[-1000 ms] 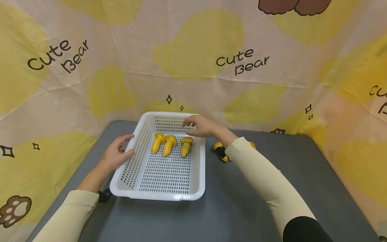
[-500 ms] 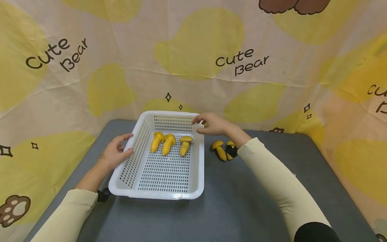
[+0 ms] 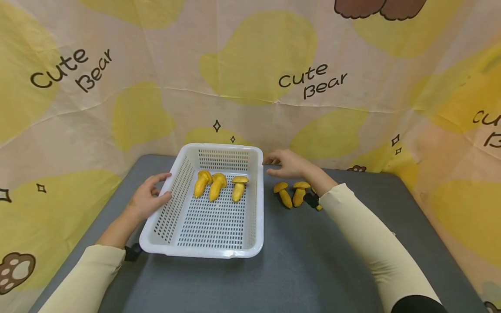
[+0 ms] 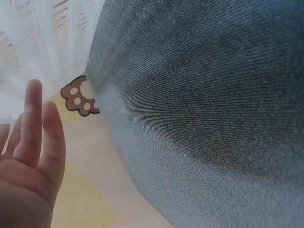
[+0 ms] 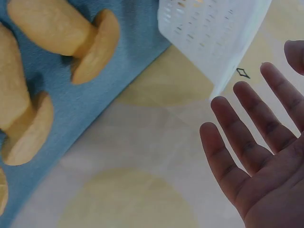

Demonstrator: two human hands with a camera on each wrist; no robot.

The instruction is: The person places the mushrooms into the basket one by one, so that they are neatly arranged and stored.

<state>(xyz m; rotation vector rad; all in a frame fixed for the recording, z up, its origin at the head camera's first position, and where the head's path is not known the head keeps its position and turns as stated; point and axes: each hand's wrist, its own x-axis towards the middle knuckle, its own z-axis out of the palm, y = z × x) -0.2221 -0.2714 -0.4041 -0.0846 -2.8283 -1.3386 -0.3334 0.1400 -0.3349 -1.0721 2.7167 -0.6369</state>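
Note:
A white perforated plastic basket [image 3: 211, 253] stands on the grey table, with three yellow mushrooms lying in its far half: a left one [image 3: 202, 183], a middle one [image 3: 217, 187] and a right one [image 3: 239, 188]. My left hand [image 3: 145, 198] touches the basket's left rim with extended fingertips and thumb. Just off the far right corner of the rim hovers my right hand [image 3: 289, 165], fingers spread and slightly bent, nothing in them. Below it on the table are more mushrooms, one nearest the basket [image 3: 283, 194] and one beside it [image 3: 300, 193]; a third is mostly hidden by the wrist strap.
A cloth backdrop [image 3: 242, 61] printed with "Cute Bear" hangs behind and at both sides of the grey table [image 3: 313, 269]. Dark wrist cameras sit on both wrists, the left one [image 3: 133, 252] close to the basket's near left corner.
My right hand has moved right, from over the basket's far right part to outside its rim, uncovering mushrooms on the table. My left hand stays at the left rim.

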